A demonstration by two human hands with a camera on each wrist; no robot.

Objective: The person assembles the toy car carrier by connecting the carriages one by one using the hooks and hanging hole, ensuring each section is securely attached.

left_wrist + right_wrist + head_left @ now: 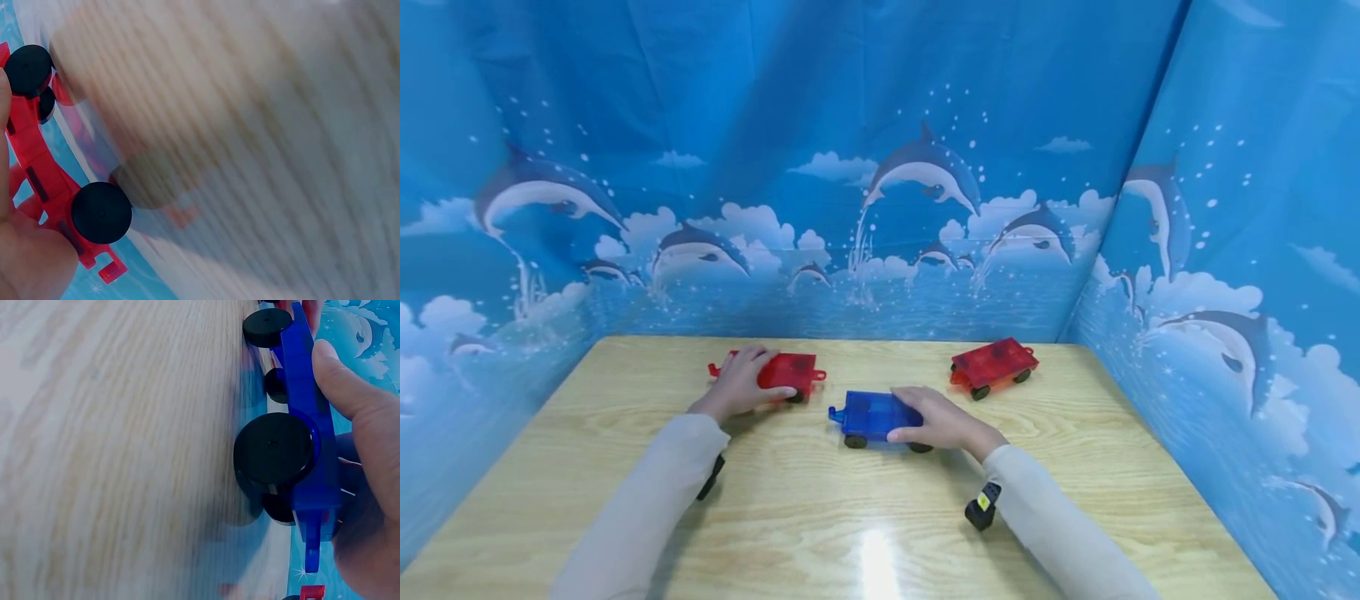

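At the back left of the table, a red translucent toy wagon [797, 369] with black wheels sits beneath my left hand [743, 385], which grips it from above across its sides. In the left wrist view, a small loop sticks out from the end of the red wagon [37, 144]. Nearer the middle stands a blue toy wagon [868, 414], its hook pointing left toward the red wagon, with a gap between the two. My right hand [946, 423] holds its right part, thumb on the near side. The right wrist view has that thumb [350, 387] against the blue body.
A second red toy wagon [992, 365] stands angled at the back right, apart from both hands. Light wood tabletop [805, 517] lies beneath everything. A blue dolphin-print curtain [760, 167] hangs behind the table and along its sides.
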